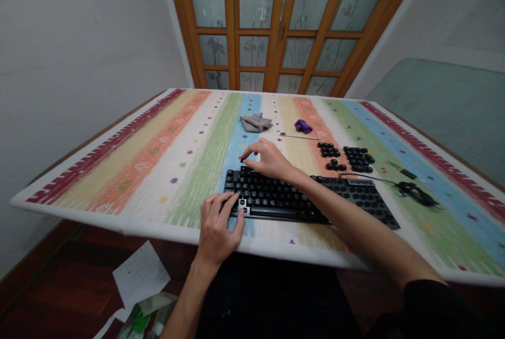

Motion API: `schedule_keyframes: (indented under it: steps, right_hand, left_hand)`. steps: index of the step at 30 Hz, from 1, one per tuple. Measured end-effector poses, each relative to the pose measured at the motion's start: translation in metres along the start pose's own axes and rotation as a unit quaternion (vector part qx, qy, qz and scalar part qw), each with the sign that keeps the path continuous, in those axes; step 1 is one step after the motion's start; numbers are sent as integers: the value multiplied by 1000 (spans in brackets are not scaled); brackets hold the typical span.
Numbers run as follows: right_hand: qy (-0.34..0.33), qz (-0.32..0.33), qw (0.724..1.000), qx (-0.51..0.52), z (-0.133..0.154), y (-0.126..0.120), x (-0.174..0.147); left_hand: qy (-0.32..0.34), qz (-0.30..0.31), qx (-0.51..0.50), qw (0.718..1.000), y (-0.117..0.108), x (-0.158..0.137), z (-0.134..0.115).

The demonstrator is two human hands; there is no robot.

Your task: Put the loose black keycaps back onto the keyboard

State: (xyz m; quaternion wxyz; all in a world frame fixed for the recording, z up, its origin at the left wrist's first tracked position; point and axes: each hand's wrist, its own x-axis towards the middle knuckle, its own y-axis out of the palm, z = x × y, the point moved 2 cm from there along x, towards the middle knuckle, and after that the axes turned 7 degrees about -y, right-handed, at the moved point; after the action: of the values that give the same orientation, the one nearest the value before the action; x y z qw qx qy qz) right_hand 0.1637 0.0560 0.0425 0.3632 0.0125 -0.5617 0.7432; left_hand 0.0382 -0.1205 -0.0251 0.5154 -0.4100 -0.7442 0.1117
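Observation:
A black keyboard lies near the table's front edge, with keys on its left part and bare key positions on its right part. My right hand is above its upper left corner, thumb and index finger pinched on a small dark keycap, mostly hidden by the fingertips. At the keyboard's lower left corner rests my left hand; its fingers are bent over the keys and its thumb is apart, holding nothing that I can see. Removed keycaps stand in grouped rows behind the keyboard's right part.
Behind the keyboard lie a grey cloth, a purple cloth and a thin rod-like tool. A coiled black cable and a small dark-handled tool are at the right. Striped cloth covers the table.

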Motion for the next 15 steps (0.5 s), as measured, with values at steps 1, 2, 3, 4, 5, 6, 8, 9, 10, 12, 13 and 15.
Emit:
schedule_keyframes:
  steps: [1, 2, 3, 4, 5, 6, 8, 9, 10, 12, 13, 15]
  right_hand:
    - [-23, -14, 999, 24, 9, -3, -7]
    - [-43, -18, 998, 40, 18, -5, -16]
    - [-59, -15, 997, 49, 27, -6, -24]
    - [-71, -6, 996, 60, 35, -5, -33]
    - [-78, 3, 995, 70, 41, -3, -41]
    - [-84, 9, 993, 78, 46, 1, -48]
    - [-99, 12, 991, 85, 51, 9, -60]
    - [-108, 10, 991, 83, 52, 14, -64]
    - [-117, 8, 990, 77, 53, 18, -67]
    - [-129, 1, 990, 62, 52, 25, -70]
    - [-131, -3, 990, 56, 52, 28, -71]
    - [-130, -12, 991, 44, 52, 31, -72]
  left_hand:
    - [-1, -2, 1, 1000, 0, 0, 0]
    - [-2, -2, 1, 1000, -1, 0, 0]
    - [-3, -2, 2, 1000, -1, 0, 0]
    - [-3, -2, 2, 1000, -1, 0, 0]
    - [-4, -1, 2, 1000, -1, 0, 0]
    - [-4, 0, 1, 1000, -1, 0, 0]
    - [-3, 1, 2, 1000, 0, 1, 0]
    - [-2, 2, 2, 1000, 0, 1, 0]
    - [0, 2, 4, 1000, 0, 1, 0]
    - [1, 2, 4, 1000, 0, 1, 0]
    - [2, 2, 4, 1000, -1, 1, 0]
    - [3, 5, 4, 1000, -1, 0, -1]
